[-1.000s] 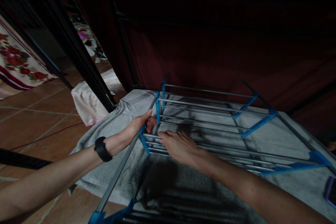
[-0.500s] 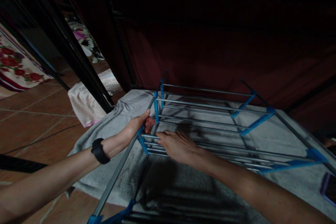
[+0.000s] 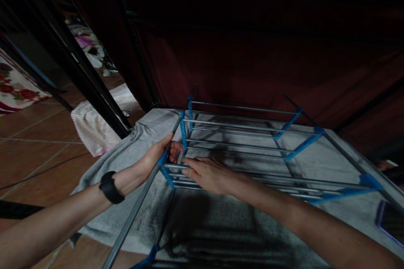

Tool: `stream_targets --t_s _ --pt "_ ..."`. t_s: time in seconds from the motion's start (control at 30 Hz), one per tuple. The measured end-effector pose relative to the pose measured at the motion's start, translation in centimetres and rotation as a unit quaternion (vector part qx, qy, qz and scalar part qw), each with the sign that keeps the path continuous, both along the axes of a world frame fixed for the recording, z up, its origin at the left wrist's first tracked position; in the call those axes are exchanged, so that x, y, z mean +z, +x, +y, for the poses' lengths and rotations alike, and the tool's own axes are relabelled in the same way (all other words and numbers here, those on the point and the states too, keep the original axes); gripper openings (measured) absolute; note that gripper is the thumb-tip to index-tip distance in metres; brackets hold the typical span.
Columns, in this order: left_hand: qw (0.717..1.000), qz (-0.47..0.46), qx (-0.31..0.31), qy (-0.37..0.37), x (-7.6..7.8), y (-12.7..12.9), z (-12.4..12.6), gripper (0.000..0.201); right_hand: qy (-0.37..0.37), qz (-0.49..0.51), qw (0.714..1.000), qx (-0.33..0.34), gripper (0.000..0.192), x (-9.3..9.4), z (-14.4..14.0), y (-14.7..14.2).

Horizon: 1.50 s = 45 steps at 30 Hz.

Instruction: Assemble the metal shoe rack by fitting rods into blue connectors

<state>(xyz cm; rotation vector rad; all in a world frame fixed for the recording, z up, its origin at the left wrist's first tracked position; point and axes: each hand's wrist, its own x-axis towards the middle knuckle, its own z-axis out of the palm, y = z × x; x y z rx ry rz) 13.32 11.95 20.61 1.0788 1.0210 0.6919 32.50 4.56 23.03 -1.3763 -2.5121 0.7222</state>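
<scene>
A clothes drying rack (image 3: 252,126) with grey metal bars and blue plastic brackets (image 3: 183,133) lies on a grey blanket (image 3: 154,124). My left hand (image 3: 158,151), with a black band at the wrist, is closed around the rack's left side pole (image 3: 131,218), just above a blue bracket. Its thumb lies along the pole and its fingers curl behind. Close beside it, my right hand (image 3: 210,173) is wrapped over the near crossbars by their left end. The palm hides part of these bars.
A dark red cloth (image 3: 236,71) hangs behind the rack. Dark posts (image 3: 91,88) stand on the left, with a striped cloth (image 3: 91,130) on the tiled floor (image 3: 38,126) by them. A dark flat object with a purple edge (image 3: 389,222) lies at the right.
The whole view has shifted slightly, so the rack and both hands appear a little further left. Both hands keep their hold on the rack.
</scene>
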Motion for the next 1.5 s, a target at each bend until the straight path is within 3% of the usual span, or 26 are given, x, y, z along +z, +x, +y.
stream_targets --t_s 0.13,0.3,0.5,0.6,0.7,0.8,0.97,1.17,1.3,1.4,1.5 --pt "0.996 -0.069 0.017 -0.055 0.3 -0.1 0.0 0.055 -0.013 0.064 0.998 -0.026 0.040 -0.2 2.0 1.9" --pt "0.988 -0.075 0.092 -0.096 -0.1 -0.2 1.5 0.046 0.015 -0.041 0.992 -0.120 0.030 -3.4 5.6 6.2" --pt "0.986 0.018 0.162 -0.035 -4.3 -0.3 6.5 0.014 0.005 -0.158 0.978 -0.136 0.030 -6.9 8.3 9.6" --pt "0.984 0.030 0.175 0.033 -6.2 -0.3 8.7 0.027 0.042 -0.180 0.975 -0.126 0.028 -7.3 9.2 10.1" --pt "0.984 0.006 0.148 0.094 -7.2 -0.1 10.2 0.034 0.051 -0.172 0.975 -0.130 0.028 -7.5 10.1 10.1" --pt "0.985 0.003 0.126 0.121 -7.7 0.6 11.2 0.025 0.063 -0.171 0.977 -0.114 0.027 -7.9 10.7 9.8" --pt "0.973 -0.027 0.079 0.213 -7.1 1.6 12.3 0.017 0.114 -0.180 0.976 -0.053 0.026 -7.5 10.8 8.8" --pt "0.971 -0.029 0.032 0.236 -6.0 1.1 13.8 0.023 0.208 -0.168 0.963 -0.027 0.032 -3.4 10.5 9.3" --pt "0.964 0.029 -0.018 0.265 -6.5 0.3 14.2 0.024 0.293 -0.117 0.943 -0.104 0.035 -1.0 10.8 12.2" --pt "0.950 0.070 -0.035 0.303 -8.0 0.2 13.8 0.030 0.269 -0.096 0.952 -0.106 0.035 -1.8 10.5 14.3" --pt "0.949 0.113 -0.034 0.292 -10.0 0.4 13.0 0.038 0.167 -0.102 0.981 -0.017 0.032 -5.2 9.7 14.8"
